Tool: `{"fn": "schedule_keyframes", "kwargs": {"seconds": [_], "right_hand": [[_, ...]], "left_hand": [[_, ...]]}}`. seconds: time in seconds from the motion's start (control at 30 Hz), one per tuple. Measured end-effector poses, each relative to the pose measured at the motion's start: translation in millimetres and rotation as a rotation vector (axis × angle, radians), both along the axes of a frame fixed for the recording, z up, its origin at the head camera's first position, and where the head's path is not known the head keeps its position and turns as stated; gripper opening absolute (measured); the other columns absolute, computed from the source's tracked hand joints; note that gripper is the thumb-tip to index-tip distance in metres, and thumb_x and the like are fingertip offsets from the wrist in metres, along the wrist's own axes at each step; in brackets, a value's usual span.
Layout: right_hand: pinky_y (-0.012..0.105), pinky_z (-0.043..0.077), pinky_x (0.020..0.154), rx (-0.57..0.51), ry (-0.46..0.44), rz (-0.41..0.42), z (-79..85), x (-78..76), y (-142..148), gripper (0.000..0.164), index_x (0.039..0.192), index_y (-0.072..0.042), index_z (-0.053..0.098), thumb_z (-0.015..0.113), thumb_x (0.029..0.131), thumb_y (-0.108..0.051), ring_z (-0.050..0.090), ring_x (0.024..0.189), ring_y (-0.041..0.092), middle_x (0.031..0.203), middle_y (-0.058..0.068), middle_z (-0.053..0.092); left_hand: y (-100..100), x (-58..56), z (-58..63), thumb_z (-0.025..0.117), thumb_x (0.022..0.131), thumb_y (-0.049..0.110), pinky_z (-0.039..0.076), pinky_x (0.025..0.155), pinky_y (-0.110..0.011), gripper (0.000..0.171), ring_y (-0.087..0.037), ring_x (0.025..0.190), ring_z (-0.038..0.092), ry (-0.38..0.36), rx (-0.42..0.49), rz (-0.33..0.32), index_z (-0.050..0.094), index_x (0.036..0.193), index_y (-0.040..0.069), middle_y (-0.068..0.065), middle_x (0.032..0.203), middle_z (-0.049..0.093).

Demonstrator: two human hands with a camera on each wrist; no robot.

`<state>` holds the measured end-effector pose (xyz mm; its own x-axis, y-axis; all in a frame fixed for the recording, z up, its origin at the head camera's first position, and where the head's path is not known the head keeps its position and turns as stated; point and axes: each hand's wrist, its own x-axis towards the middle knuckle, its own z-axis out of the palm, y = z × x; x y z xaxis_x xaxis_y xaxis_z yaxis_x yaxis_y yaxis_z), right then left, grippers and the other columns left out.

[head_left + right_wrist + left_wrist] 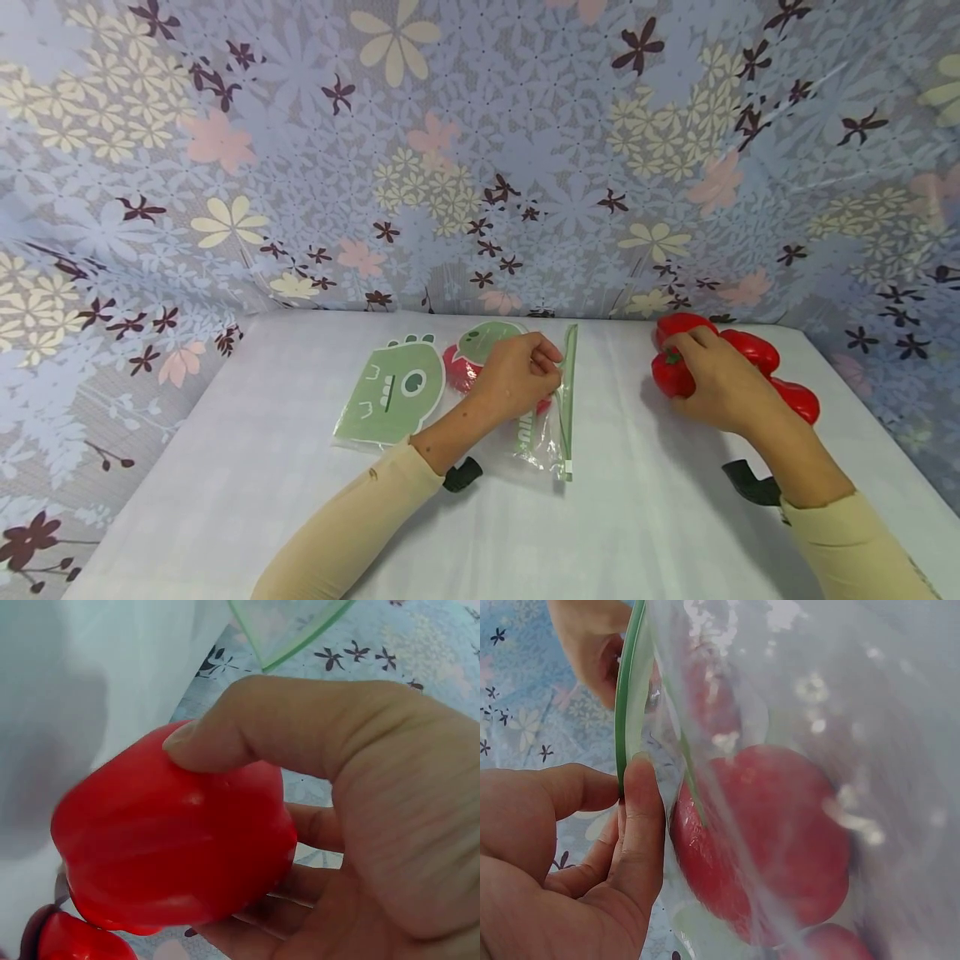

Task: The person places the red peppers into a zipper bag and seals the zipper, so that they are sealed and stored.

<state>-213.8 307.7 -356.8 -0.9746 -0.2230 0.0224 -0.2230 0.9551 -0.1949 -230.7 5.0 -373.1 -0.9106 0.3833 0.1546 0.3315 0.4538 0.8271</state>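
My left hand (521, 375) pinches the green zip edge (624, 697) at the mouth of a clear zip bag (540, 450), its mouth parted in the left wrist view. Inside show red peppers (769, 840), blurred through the plastic. Over at the right, my right hand (716, 379) grips a red bell pepper (172, 832), thumb on one side and fingers round the other; its green stem faces left in the head view. More red bell peppers (797, 402) lie beside and behind that hand.
Left of the open bag lies another zip bag (397, 392) printed with a green one-eyed monster. A white cloth (225, 500) covers the table. Behind it hangs a flower-patterned curtain (480, 167).
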Motion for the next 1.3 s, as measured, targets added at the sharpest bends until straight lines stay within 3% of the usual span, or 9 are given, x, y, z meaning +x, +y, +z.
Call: {"fn": "schedule_keyframes", "kwargs": {"seconds": [0.37,0.7,1.03,1.3], "right_hand": [[0.07,0.059,0.082,-0.077,0.005,0.023,2.3,5.0,-3.2,0.103,0.153,-0.006,0.049,0.1,0.063,-0.014,0.046,0.127,0.054,0.141,0.029,0.043],[0.072,0.057,0.084,-0.167,-0.015,0.063,5.4,6.3,-7.7,0.097,0.15,-0.009,0.05,0.099,0.066,-0.018,0.042,0.13,0.056,0.145,0.029,0.039],[0.069,0.057,0.09,-0.247,0.045,0.055,2.3,5.6,-17.6,0.089,0.144,0.0,0.051,0.097,0.071,-0.02,0.056,0.122,0.047,0.137,0.026,0.055],[0.064,0.059,0.092,-0.275,0.031,0.072,-6.1,3.8,-25.2,0.083,0.139,0.003,0.052,0.096,0.073,-0.022,0.066,0.116,0.046,0.128,0.025,0.067]], "left_hand": [[-0.2,-0.2,-0.9,0.073,0.094,0.007,0.056,0.065,-0.019,0.014,-0.007,0.072,0.065,-0.012,-0.001,0.007,0.07,0.107,0.008,0.003,0.087,0.068],[-1.0,0.3,0.8,0.074,0.095,0.007,0.056,0.064,-0.019,0.013,-0.006,0.07,0.066,-0.01,-0.006,0.006,0.069,0.107,0.009,0.003,0.086,0.069],[-0.8,0.7,0.8,0.074,0.095,0.007,0.056,0.065,-0.019,0.014,-0.007,0.071,0.065,-0.019,-0.011,0.011,0.07,0.108,0.008,0.004,0.087,0.069],[-0.2,0.6,1.7,0.073,0.095,0.008,0.057,0.066,-0.02,0.012,-0.008,0.071,0.065,-0.023,-0.013,0.008,0.069,0.107,0.01,0.004,0.087,0.069]]}}
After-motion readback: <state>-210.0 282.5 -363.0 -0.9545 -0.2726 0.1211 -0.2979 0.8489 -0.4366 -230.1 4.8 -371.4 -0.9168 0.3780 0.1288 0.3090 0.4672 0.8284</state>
